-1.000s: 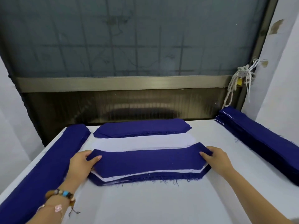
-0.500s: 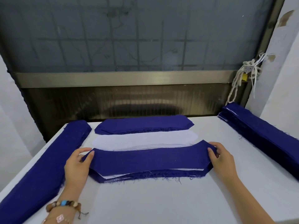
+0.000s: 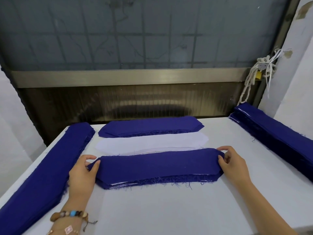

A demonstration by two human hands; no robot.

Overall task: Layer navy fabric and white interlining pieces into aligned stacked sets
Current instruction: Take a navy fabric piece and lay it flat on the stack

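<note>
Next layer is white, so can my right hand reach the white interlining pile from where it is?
Probably yes. The white interlining pile lies just behind the navy stack whose end the right hand pinches, with nothing between; it must let go first.

Deep navy fabric stack (image 3: 157,167) with thin white interlining edges (image 3: 122,183), plain white interlining pile (image 3: 152,143), white table (image 3: 169,209), multicoloured beaded bracelet (image 3: 71,214).

- Pinches left end of navy piece (image 3: 157,165) with left grip (image 3: 83,172), thumb on top.
- Pinches its right end with right grip (image 3: 234,164), fingers curled over.
- Reaches both bare forearms forward, palms facing down.
</note>
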